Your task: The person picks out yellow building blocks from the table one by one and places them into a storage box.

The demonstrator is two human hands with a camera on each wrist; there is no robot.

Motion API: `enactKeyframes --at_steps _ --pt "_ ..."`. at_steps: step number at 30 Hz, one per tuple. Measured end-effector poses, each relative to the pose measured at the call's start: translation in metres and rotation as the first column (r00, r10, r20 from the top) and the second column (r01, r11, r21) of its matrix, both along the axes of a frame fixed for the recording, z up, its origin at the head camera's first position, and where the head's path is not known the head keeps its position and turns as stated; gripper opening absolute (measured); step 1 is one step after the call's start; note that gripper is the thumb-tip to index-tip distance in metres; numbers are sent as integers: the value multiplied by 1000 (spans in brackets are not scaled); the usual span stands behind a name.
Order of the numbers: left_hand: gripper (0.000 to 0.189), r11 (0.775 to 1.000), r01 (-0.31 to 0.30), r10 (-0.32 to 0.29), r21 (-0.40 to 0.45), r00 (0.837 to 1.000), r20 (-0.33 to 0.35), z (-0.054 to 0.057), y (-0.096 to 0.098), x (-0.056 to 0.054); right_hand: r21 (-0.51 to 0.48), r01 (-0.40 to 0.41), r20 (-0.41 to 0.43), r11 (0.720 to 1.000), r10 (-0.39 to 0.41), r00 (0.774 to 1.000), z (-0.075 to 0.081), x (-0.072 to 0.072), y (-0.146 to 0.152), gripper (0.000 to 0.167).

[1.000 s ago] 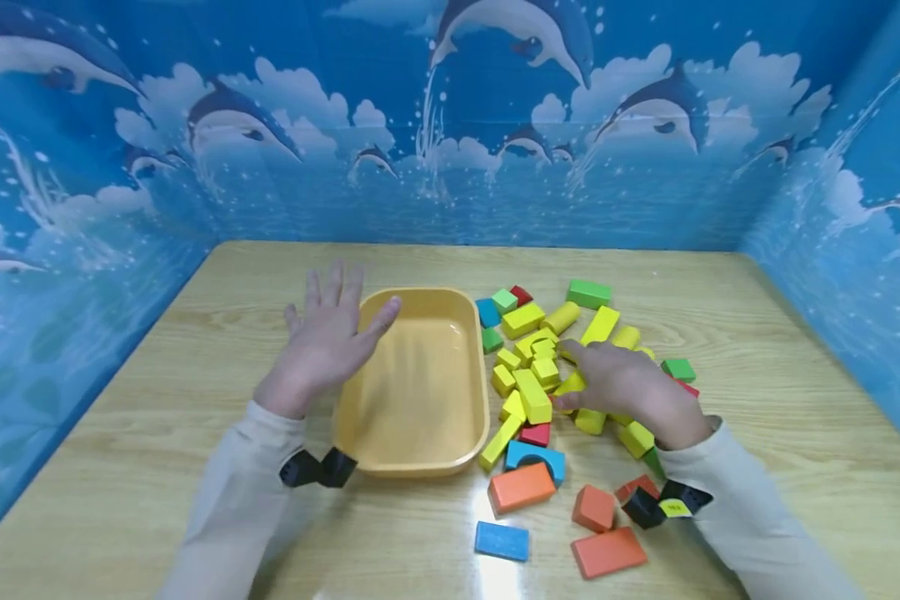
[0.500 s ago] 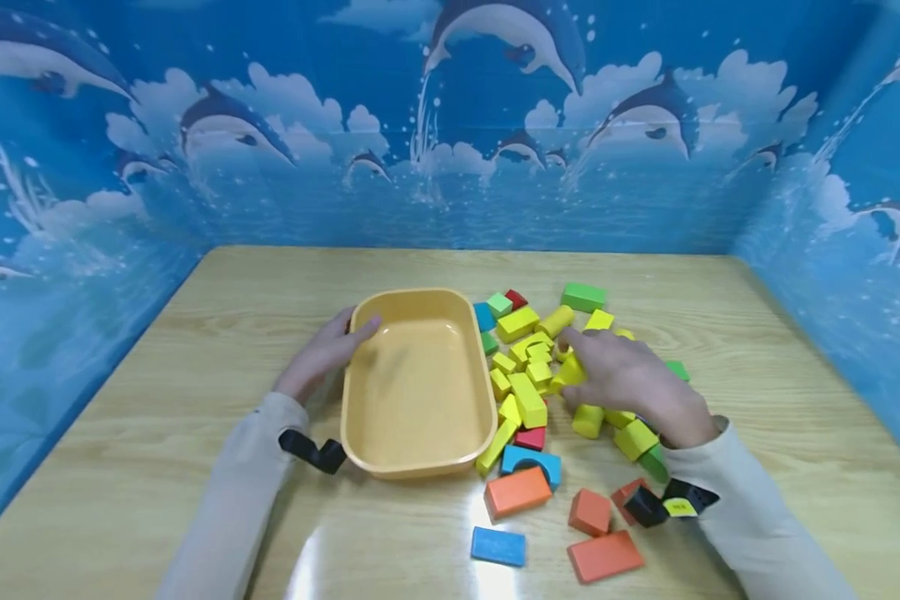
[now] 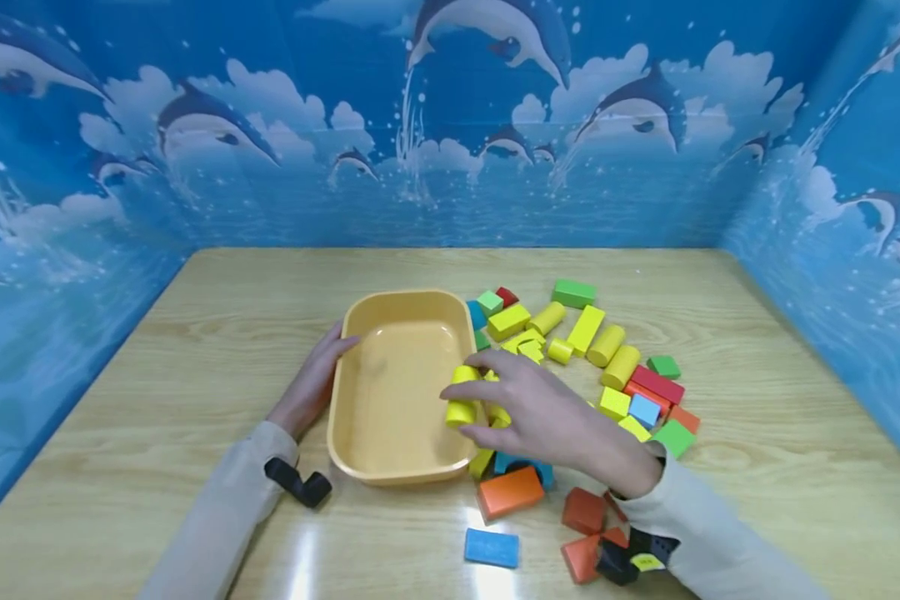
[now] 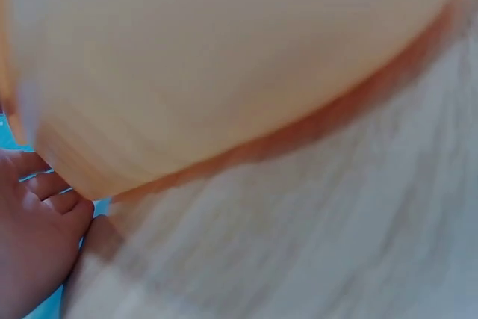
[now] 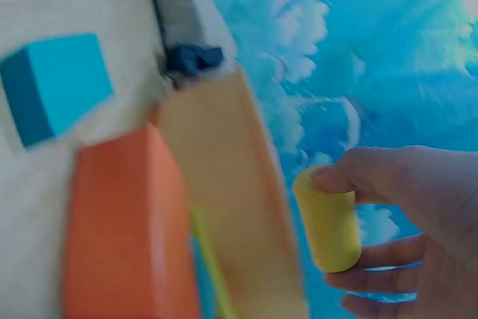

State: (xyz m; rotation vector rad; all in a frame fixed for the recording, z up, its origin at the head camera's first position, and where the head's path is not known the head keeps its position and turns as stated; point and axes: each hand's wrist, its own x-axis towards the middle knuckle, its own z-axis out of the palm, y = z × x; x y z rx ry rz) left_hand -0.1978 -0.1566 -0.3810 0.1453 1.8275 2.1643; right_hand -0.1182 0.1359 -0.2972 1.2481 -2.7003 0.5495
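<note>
In the head view a beige plastic tray (image 3: 393, 396) stands on the table, its inside bare. My left hand (image 3: 309, 385) holds its left side, thumb over the rim and fingers along the outer wall; the left wrist view shows those fingers against the tray's wall (image 4: 224, 72). My right hand (image 3: 543, 408) pinches a yellow cylinder block (image 3: 461, 414) between thumb and fingers, above the tray's right rim. The right wrist view also shows this yellow cylinder (image 5: 328, 222) at the fingertips. My right hand and forearm hide part of the block pile.
Right of the tray lie several yellow blocks (image 3: 587, 329), with a green block (image 3: 573, 292) at the back and a red block (image 3: 656, 385) farther right. Nearer me are an orange block (image 3: 512, 492) and a blue block (image 3: 492, 547). A dolphin-print curtain (image 3: 450, 167) surrounds the table.
My left hand came down from above the tray's left edge and took hold of it. My right hand picked a yellow cylinder from the pile and moved left to the tray.
</note>
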Motion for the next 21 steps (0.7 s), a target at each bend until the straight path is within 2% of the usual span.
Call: enactKeyframes --at_steps 4,13,17,21 --pt "54 1000 -13 13 -17 1000 -15 -1 1 0 5 -70 -36 998 71 997 -11 5 -12 31" --pt "52 997 -34 32 -67 999 -37 -1 2 1 98 -32 -15 995 34 999 -23 11 -20 16" --pt "53 997 -29 25 -76 999 -48 0 3 1 138 -33 -19 990 36 999 -27 11 -19 17" --pt "53 996 -27 22 -90 998 -56 -1 3 1 124 -50 -2 991 51 999 -26 8 -17 18"
